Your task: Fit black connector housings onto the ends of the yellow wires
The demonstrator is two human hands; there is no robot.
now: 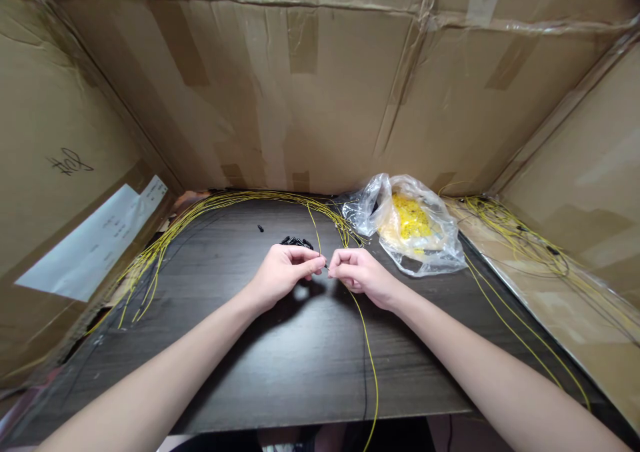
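"Yellow wire (371, 365) over the dark wooden table (210, 372), stiff or soft?"

"Soft, thin, very light. Take near the end, where left hand (285, 272) and right hand (360, 275) pinch it, both almost closed."

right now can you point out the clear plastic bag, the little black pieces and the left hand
Clear plastic bag (443, 245): head view, on the wrinkled film near its right side.
Small black pieces (297, 242): head view, middle of the small heap.
Left hand (285, 270): head view, on the back of the hand.
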